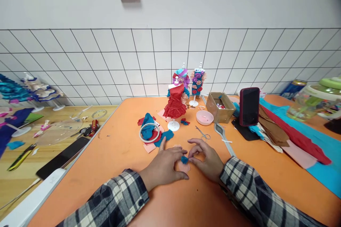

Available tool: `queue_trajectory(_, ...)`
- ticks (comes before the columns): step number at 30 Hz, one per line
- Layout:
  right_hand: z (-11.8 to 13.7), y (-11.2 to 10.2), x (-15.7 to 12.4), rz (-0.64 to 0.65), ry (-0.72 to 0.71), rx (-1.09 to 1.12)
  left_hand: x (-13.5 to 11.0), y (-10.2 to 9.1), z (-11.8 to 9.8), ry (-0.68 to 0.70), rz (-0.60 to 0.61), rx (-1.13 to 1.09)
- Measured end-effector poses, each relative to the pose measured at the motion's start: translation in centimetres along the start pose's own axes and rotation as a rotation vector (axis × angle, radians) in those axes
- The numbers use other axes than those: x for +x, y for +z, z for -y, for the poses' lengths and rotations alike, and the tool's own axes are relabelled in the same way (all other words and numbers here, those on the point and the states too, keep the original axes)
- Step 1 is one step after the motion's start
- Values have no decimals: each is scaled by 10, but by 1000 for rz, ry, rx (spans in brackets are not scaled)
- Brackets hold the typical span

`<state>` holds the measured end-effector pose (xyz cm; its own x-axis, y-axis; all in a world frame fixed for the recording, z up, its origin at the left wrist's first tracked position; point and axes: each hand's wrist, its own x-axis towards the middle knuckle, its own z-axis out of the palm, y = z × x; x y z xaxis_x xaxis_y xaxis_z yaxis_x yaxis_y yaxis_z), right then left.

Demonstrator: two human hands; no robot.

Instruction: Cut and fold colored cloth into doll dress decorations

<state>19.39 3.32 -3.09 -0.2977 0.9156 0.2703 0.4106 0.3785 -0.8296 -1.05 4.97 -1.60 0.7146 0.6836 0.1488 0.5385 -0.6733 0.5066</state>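
Low over the orange tabletop, my right hand (205,159) pinches a small crumpled piece of blue crepe paper (184,160) between thumb and fingertip. My left hand (167,165) lies close beside it, palm down, with thumb and fingers stretched out; its fingertips are near the blue piece. Under both sits a pale pink piece of paper (184,167), partly hidden by my left hand. Beyond my left fingers are blue crepe paper scraps (167,136) and a white ring of tape (140,135). Small scissors (203,133) rest just past my right hand.
Behind stands a mini dress form with a red paper dress (174,103); two more dressed forms are farther back. A pink bowl (205,117), a cardboard box (220,107) and an upright phone (249,106) stand to the right, near crepe paper sheets (295,131).
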Motion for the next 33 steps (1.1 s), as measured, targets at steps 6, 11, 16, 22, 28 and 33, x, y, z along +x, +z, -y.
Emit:
queue_trajectory(6,6,3,-3,246,-86,-189,-2,-5,5,50,68,-14)
queue_trajectory(11,4,8,-2,257,-14,-233,-4,-8,5,72,83,10)
queue_trajectory(16,6,10,-3,236,65,-221,-16,-19,-4,40,-89,65)
queue_trajectory(22,9,13,-6,223,113,-190,-16,-6,-17,34,-62,121)
queue_trajectory(28,11,14,-7,211,135,-180,-14,-4,-28,-42,-34,147)
queue_trajectory(33,12,13,-7,228,119,-196,-15,-2,-36,-90,-55,219)
